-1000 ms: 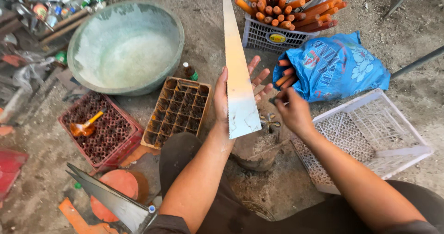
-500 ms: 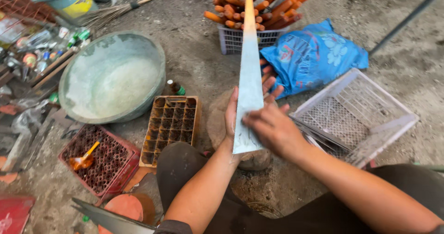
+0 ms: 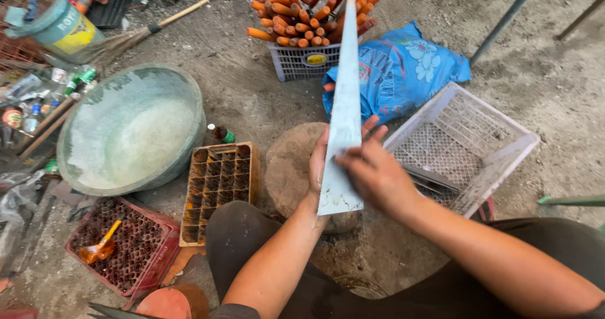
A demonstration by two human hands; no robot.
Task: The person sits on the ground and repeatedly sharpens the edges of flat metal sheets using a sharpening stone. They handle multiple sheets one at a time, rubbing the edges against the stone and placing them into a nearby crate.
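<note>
Long tapered metal strip (image 3: pixel 343 114) stands upright at centre, tip cut off by the top edge. Left hand (image 3: pixel 321 161) behind it, mostly hidden, fingers spread against it; right hand (image 3: pixel 375 174) grips its near right edge. Round stone (image 3: pixel 290 168) partly hidden beneath.

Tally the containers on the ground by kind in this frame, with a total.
Round basin: 1
White mesh baskets: 2
Grid trays: 2
Bucket: 1
Total: 6
</note>
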